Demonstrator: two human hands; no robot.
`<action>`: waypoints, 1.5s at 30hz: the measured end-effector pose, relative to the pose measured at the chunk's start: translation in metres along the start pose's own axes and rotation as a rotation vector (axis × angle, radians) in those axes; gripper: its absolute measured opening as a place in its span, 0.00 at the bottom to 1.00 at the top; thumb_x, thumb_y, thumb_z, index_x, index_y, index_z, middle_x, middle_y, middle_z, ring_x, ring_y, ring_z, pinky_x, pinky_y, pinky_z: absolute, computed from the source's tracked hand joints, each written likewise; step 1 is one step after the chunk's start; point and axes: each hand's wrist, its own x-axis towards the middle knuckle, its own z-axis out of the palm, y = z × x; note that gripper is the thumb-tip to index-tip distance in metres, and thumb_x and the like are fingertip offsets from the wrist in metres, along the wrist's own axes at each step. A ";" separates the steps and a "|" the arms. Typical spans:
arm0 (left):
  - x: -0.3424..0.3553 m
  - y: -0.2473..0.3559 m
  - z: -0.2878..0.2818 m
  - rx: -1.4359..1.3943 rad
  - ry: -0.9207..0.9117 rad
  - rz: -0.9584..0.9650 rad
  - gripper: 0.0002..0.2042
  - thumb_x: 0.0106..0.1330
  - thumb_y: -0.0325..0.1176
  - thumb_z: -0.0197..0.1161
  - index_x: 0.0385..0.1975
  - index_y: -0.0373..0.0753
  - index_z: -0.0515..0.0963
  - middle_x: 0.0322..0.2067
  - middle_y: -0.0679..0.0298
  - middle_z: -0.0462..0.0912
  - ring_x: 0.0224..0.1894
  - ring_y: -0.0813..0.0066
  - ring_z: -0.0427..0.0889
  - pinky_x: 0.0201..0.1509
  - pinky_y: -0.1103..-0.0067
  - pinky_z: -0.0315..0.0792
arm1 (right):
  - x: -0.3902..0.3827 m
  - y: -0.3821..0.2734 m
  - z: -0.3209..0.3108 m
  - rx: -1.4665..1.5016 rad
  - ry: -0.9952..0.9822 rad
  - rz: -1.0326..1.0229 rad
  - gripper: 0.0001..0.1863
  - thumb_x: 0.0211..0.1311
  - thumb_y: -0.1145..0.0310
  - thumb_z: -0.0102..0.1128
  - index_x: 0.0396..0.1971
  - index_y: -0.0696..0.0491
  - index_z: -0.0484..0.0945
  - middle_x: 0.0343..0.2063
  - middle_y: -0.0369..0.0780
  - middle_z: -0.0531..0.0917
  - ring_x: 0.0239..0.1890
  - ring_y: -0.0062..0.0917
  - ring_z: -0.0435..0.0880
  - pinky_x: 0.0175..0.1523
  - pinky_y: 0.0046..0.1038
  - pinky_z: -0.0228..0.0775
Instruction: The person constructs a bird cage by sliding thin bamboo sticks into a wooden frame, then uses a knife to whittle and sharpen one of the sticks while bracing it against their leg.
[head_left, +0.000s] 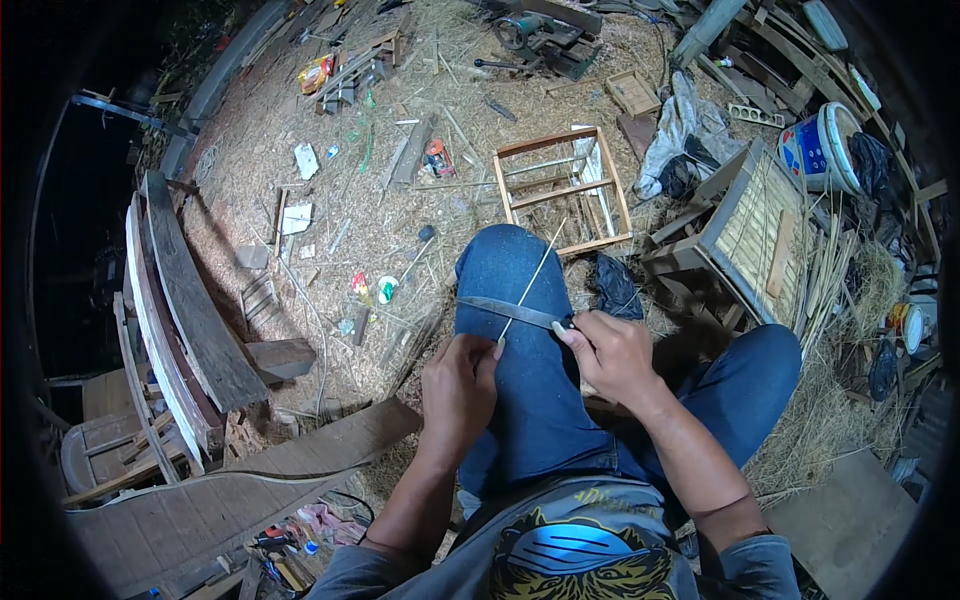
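Note:
My left hand is closed in a pinch on the lower end of a thin pale strip, which looks like split bamboo or wood. The strip slants up and to the right across my jeans-covered knee. My right hand grips a knife by its handle, mostly hidden in the fingers. The knife blade points left over the thigh and crosses the strip just above my left hand. Blade and strip appear to touch. Both hands are close together over the leg.
Beyond my knee lies a wooden frame. To the right are a slatted wooden piece and a white and blue bucket. Long planks stand at left; a curved board lies nearer. Shavings and scraps cover the ground.

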 end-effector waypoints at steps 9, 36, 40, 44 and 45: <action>0.000 -0.012 0.004 0.020 0.048 0.083 0.08 0.70 0.29 0.74 0.39 0.30 0.86 0.30 0.50 0.90 0.30 0.63 0.89 0.38 0.70 0.79 | -0.001 -0.001 -0.002 -0.057 0.014 -0.118 0.14 0.71 0.59 0.67 0.27 0.49 0.80 0.22 0.40 0.82 0.22 0.39 0.85 0.26 0.41 0.74; -0.003 -0.004 -0.002 -0.126 -0.027 -0.087 0.10 0.70 0.32 0.75 0.41 0.29 0.87 0.32 0.52 0.91 0.33 0.72 0.89 0.41 0.74 0.80 | 0.006 0.004 -0.009 -0.090 0.039 0.003 0.14 0.72 0.59 0.66 0.27 0.49 0.82 0.22 0.41 0.83 0.23 0.39 0.86 0.26 0.40 0.76; -0.003 0.000 -0.001 -0.116 -0.016 -0.067 0.11 0.71 0.32 0.75 0.41 0.29 0.87 0.31 0.54 0.91 0.33 0.74 0.88 0.40 0.74 0.80 | 0.004 0.001 -0.005 -0.081 0.070 -0.020 0.13 0.70 0.59 0.68 0.27 0.50 0.81 0.23 0.40 0.83 0.23 0.38 0.86 0.26 0.39 0.76; -0.002 -0.004 0.000 -0.131 -0.009 -0.080 0.12 0.71 0.33 0.75 0.40 0.29 0.87 0.29 0.56 0.90 0.32 0.75 0.86 0.39 0.74 0.78 | 0.000 -0.003 -0.003 -0.070 0.019 -0.076 0.13 0.69 0.59 0.69 0.27 0.49 0.80 0.24 0.40 0.83 0.23 0.38 0.86 0.27 0.39 0.76; -0.002 -0.004 0.000 -0.116 -0.007 -0.058 0.12 0.71 0.34 0.75 0.41 0.29 0.87 0.29 0.56 0.89 0.31 0.76 0.85 0.38 0.74 0.78 | 0.001 -0.001 -0.004 -0.064 0.040 -0.022 0.13 0.69 0.59 0.69 0.27 0.49 0.80 0.23 0.40 0.83 0.24 0.38 0.86 0.27 0.39 0.76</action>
